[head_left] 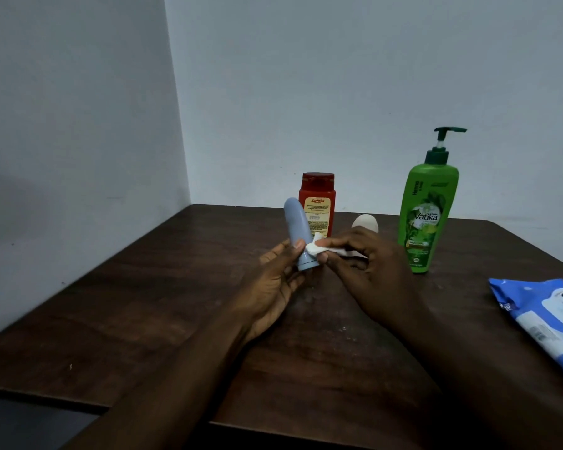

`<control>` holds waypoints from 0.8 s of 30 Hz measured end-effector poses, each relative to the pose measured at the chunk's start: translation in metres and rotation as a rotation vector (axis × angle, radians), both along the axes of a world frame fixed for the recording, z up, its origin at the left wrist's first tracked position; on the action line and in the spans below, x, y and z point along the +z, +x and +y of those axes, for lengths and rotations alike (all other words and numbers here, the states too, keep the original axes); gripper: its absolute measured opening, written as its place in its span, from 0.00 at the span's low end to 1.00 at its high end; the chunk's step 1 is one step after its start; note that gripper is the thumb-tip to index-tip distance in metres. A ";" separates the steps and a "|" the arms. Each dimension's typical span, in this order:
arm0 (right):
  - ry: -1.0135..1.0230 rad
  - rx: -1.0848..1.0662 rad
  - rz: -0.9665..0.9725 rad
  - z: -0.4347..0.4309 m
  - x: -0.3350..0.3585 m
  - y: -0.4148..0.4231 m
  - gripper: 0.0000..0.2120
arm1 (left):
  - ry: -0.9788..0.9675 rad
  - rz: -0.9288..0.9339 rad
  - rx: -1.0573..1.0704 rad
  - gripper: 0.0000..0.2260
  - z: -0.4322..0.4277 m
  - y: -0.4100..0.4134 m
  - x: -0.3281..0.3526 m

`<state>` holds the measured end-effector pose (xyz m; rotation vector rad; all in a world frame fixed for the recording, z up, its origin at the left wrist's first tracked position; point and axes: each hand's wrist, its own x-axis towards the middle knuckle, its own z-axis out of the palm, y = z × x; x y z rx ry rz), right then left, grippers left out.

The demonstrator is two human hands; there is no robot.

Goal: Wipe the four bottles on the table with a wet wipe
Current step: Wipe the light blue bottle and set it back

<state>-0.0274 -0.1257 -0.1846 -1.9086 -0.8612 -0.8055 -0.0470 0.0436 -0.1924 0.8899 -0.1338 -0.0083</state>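
Head view: seemingly mid-wipe on the grey-blue bottle (pixel 297 233), cap end down, near the middle of the worktop (pixel 143 303). Left hand (pixel 275 280) curled round its lower body, thumb on the front; right hand (pixel 368 264) pinching a folded wet wipe (pixel 316 248) against the bottle's right side near the cap. Next, probably: turning the bottle to reach the other faces, then on to the red bottle (pixel 317 206) behind, the white bottle (pixel 366 222) partly hidden beyond the right hand, and the green pump bottle (pixel 428 216) further right.

Probably a home room: pale walls (pixel 338 92) cornering a dark wooden table (pixel 137 306) with toiletry bottles (pixel 426 216) on it.
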 end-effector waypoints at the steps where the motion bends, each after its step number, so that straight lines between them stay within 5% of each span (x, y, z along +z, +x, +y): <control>1: 0.038 0.012 0.044 -0.001 0.001 0.000 0.09 | 0.020 -0.004 0.002 0.12 0.000 0.000 0.000; 4: 0.117 0.060 0.164 -0.002 0.003 -0.002 0.08 | 0.118 0.001 0.037 0.19 -0.001 -0.002 0.000; 8: 0.136 0.079 0.217 -0.002 0.002 -0.001 0.07 | 0.120 0.000 0.050 0.13 -0.002 -0.002 0.001; 15: -0.059 0.031 -0.035 0.001 -0.002 0.000 0.11 | 0.026 0.009 0.038 0.11 0.001 -0.001 -0.002; 21: -0.037 0.020 -0.036 -0.001 -0.002 0.001 0.11 | 0.107 0.004 0.043 0.18 -0.002 -0.003 0.001; 24: -0.001 0.007 0.015 0.000 -0.001 0.002 0.10 | 0.127 0.047 0.069 0.11 -0.001 -0.001 0.000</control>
